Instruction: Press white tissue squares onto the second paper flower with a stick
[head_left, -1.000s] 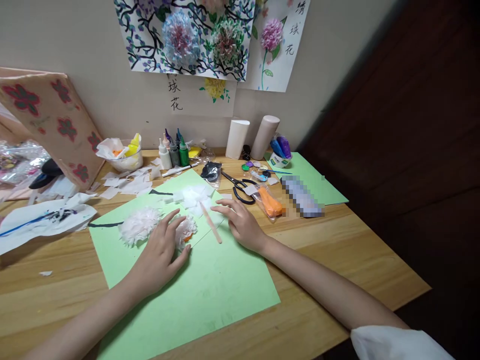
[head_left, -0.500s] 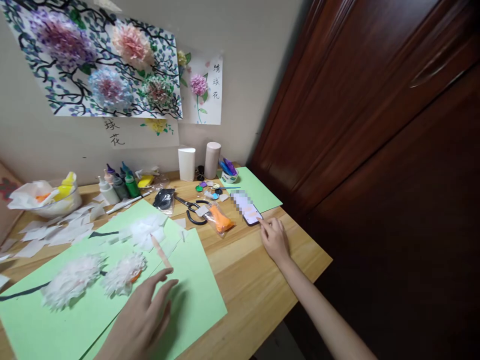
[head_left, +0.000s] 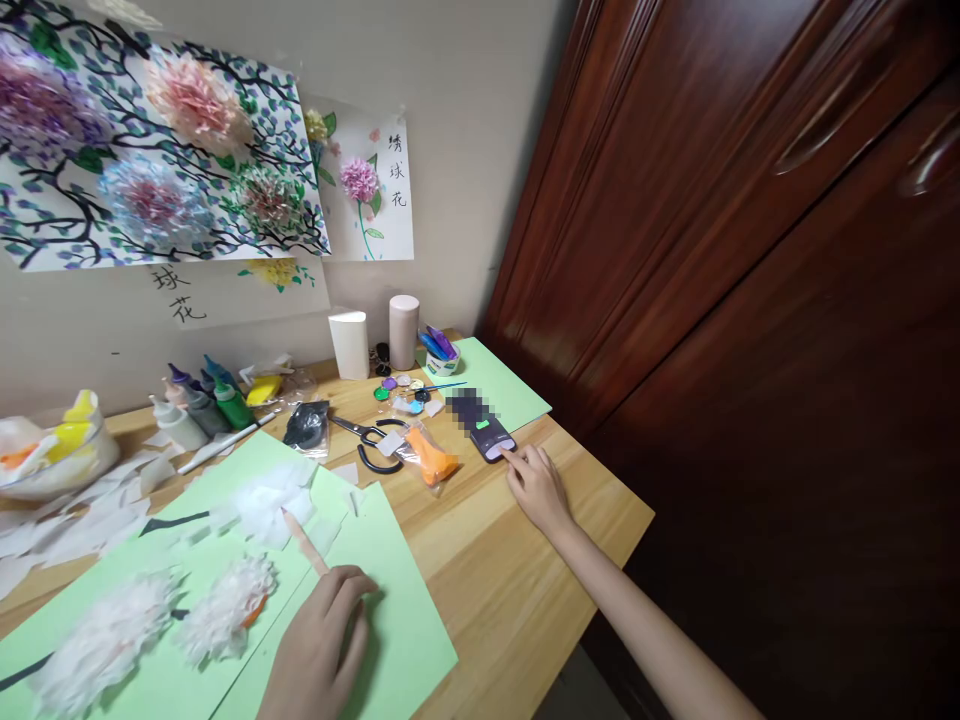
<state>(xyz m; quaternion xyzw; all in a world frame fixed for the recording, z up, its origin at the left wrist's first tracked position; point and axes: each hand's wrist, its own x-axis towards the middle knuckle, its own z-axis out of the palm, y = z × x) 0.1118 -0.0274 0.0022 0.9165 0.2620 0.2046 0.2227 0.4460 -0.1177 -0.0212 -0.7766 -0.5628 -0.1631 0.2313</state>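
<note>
My right hand (head_left: 538, 490) reaches to a smartphone (head_left: 491, 440) lying on the table, its index finger extended to the lower end of the screen. The screen is mostly dark with a small green patch; part of it is pixelated. My left hand (head_left: 322, 635) rests over light green paper (head_left: 405, 610), fingers loosely bent and holding nothing visible. Just beyond its knuckles lies a thin pinkish stick (head_left: 302, 540), one end on white tissue paper (head_left: 270, 500). Two fluffy white paper flowers (head_left: 229, 610) lie left of this hand, with dark painted stems.
Black-handled scissors (head_left: 367, 435), a bagged orange lump (head_left: 430, 455) and a bagged black lump (head_left: 306, 425) lie mid-table. Paint bottles (head_left: 232, 405), a bowl (head_left: 97, 455) and loose white paper pieces (head_left: 90, 520) are left. A dark wooden cabinet (head_left: 675, 300) stands right.
The phone screen has gone from bright to mostly dark under my right fingertip. My left hand's fingers have curled in more. The view has shifted right.
</note>
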